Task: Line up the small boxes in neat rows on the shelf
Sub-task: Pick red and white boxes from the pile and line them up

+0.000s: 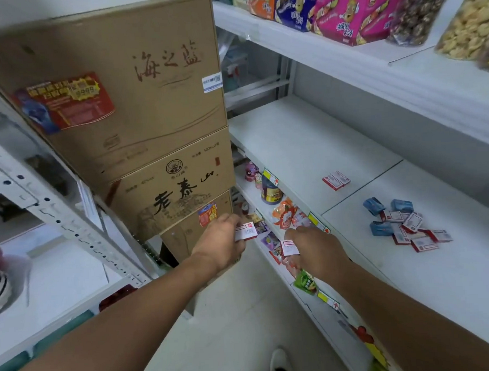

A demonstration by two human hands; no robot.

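Note:
My left hand holds a small red-and-white box out in the aisle, left of the white shelf. My right hand grips another small red-and-white box just off the shelf's front edge. On the shelf, two red-and-white boxes lie side by side near the middle. Further right is a loose heap of several red-and-white and blue boxes.
Stacked cardboard cartons rise on the left of the aisle. A lower shelf holds snack packets and a jar. The upper shelf carries colourful snack boxes and clear tubs. A grey metal rack stands at far left. My shoe is on the floor.

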